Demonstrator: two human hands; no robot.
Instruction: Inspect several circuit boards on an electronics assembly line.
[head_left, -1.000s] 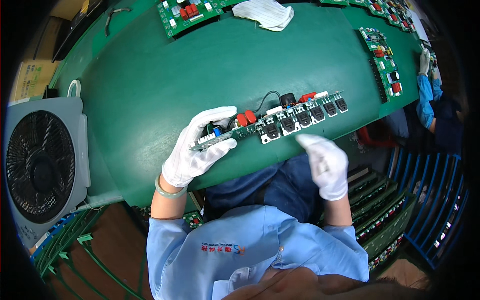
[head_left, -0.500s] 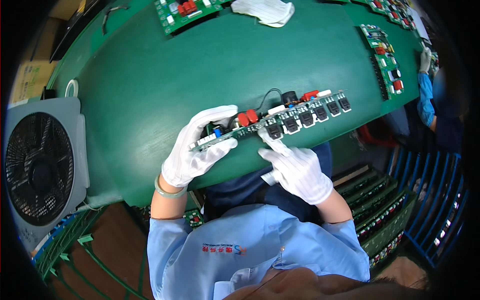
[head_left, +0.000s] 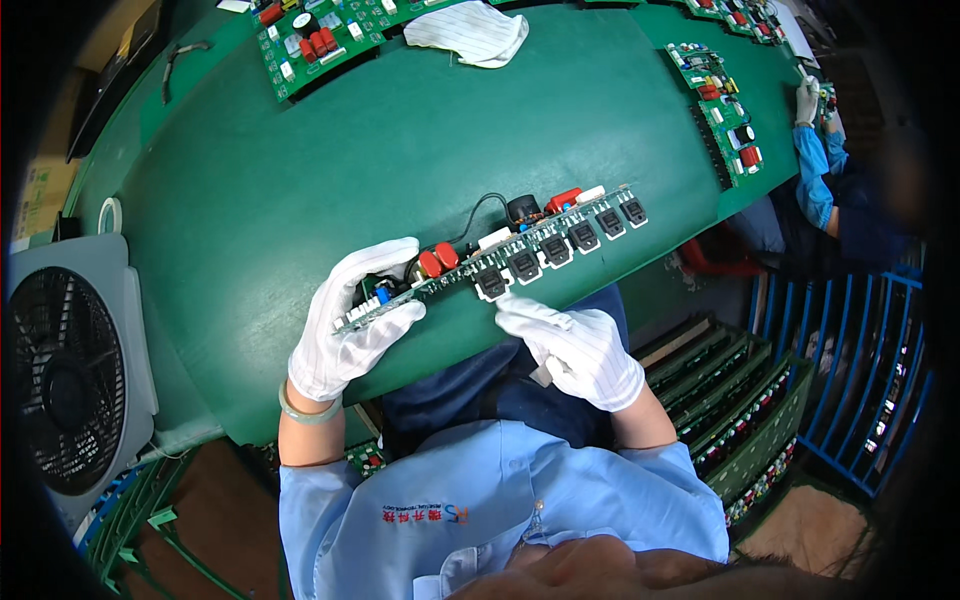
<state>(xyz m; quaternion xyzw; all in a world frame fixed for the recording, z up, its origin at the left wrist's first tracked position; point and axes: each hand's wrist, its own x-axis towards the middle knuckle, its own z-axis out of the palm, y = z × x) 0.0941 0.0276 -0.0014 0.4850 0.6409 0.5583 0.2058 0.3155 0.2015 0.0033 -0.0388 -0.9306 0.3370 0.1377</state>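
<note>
While the left hand point(head_left: 350, 330) is clasping the near-left end of a circuit board point(head_left: 462, 272) between thumb and fingers in the head view, the right hand point(head_left: 585, 362) is bending inward below the board, its forefinger pointing at the leftmost of several black blocks point(head_left: 525, 266); whether its curled fingers are holding anything, I cannot tell. The board is slanting across mid-frame, rising rightward, carrying glossy red discs point(head_left: 438, 260) and a looping dark cable point(head_left: 478, 207). Both hands are wearing white, finely striped fabric gloves. A smooth green tabletop point(head_left: 300, 180) is spreading beneath; a grey fan point(head_left: 70, 370) is standing at far left, a loose glove point(head_left: 470, 32) is lying at upper centre, and racked boards point(head_left: 745, 410) are filling the lower right.
</note>
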